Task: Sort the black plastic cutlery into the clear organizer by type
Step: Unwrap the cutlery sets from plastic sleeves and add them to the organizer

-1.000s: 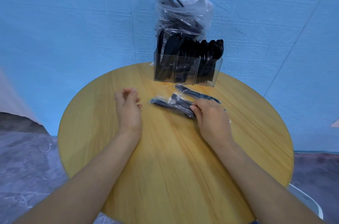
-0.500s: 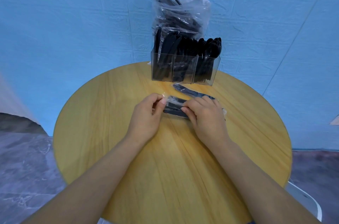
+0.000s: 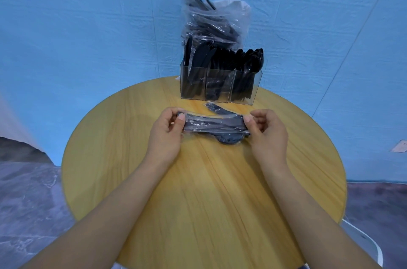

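A person's left hand (image 3: 167,134) and right hand (image 3: 267,134) each pinched one end of a clear-wrapped packet of black cutlery (image 3: 214,126), held level just above the round wooden surface (image 3: 198,202). Beyond it stood the clear organizer (image 3: 220,86), its three compartments holding black cutlery, a plastic bag (image 3: 217,22) behind.

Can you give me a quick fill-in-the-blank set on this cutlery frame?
1. The left hand and right hand hold a wrapped cutlery packet by its two ____.
2. The clear organizer has ____ compartments.
3. The plastic bag stands ____ the organizer.
4. The table top is ____ in shape.

Answers: ends; three; behind; round
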A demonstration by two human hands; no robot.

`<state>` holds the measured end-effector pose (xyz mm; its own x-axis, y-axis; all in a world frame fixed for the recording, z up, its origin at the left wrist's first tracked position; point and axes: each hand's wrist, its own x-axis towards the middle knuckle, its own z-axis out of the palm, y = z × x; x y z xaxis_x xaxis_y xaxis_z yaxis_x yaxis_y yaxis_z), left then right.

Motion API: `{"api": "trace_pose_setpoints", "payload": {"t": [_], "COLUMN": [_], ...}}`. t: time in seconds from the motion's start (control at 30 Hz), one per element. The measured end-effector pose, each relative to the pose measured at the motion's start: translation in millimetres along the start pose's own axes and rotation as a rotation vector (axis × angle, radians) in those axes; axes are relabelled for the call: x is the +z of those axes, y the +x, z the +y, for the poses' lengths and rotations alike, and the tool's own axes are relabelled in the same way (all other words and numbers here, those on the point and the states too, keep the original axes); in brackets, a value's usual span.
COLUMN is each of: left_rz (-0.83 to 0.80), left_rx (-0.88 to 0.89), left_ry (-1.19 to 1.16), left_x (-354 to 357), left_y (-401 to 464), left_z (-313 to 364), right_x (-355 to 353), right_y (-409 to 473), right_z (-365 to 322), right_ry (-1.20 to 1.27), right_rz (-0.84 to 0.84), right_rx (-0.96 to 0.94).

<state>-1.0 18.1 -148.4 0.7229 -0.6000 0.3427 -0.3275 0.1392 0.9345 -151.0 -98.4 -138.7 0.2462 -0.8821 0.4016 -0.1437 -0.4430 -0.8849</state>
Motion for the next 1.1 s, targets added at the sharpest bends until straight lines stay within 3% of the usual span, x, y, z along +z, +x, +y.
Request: {"api": "trace_pose_setpoints", "payload": {"t": [0.37, 0.67, 0.93, 1.1], "left_rz": [-0.093, -0.028, -0.109, -0.082], "left_rx": [0.013, -0.015, -0.041, -0.079], "left_ry": [0.009, -0.051, -0.007, -0.068], "left_x": [1.2, 0.2, -0.7, -3.4], "left_y": [-1.4, 0.0, -1.3, -0.7], "left_z": [-2.7, 2.1, 0.7, 1.2], "right_x": [1.0, -1.4, 0.7, -0.6], "right_y": [-0.9, 1.4, -6.0, -1.7], "right_z": [0.7, 0.5, -6.3, -4.8], "right_ry": [0.081, 0.082, 0.142, 0.218], "right_rz": [0.103, 0.213, -0.034, 0.086], "right_rx": [0.002, -0.019, -0.022, 0.029]}}
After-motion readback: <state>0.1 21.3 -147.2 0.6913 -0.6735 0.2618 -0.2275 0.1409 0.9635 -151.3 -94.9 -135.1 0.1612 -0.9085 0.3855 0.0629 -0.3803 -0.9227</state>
